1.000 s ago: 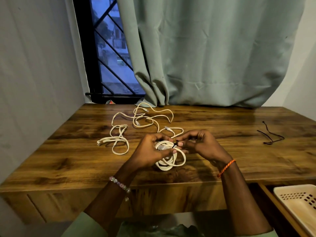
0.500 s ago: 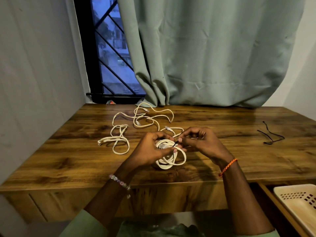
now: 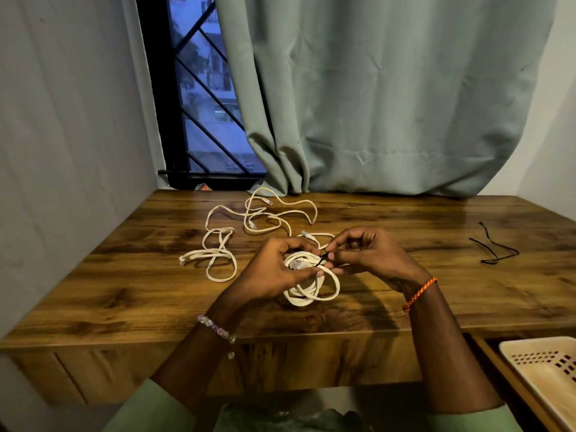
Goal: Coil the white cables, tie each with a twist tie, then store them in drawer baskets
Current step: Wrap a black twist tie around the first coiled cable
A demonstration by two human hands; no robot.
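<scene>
White coiled cable (image 3: 311, 286) is hanging between both hands over the tabletop (image 3: 124, 291); left hand (image 3: 274, 272) is gripping its loops, right hand (image 3: 371, 254) pinching the black twist tie (image 3: 322, 259). Light and springy, it probably wants holding at the tie point.

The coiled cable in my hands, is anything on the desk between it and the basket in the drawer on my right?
Nothing visible: the desk is bare between the coiled cable and the basket.
</scene>
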